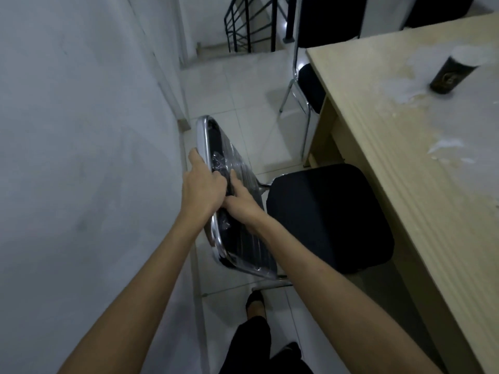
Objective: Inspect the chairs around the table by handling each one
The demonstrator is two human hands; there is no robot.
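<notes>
Tight gap btwn wall and bench; near chair half tucked under bench.
Left hand clenched on chrome top rail, right hand pressing plastic-wrapped backrest. Wrap looks slick: grip could slip, frame w/ it scraping wall.

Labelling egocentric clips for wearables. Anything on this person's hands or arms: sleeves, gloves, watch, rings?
Nothing visible. The left hand and right hand are bare, no gloves. Both forearms are uncovered up to the frame edge, with no sleeve, watch or band showing. Rings can't be ruled out: the fingers are partly hidden and blurred.
</notes>
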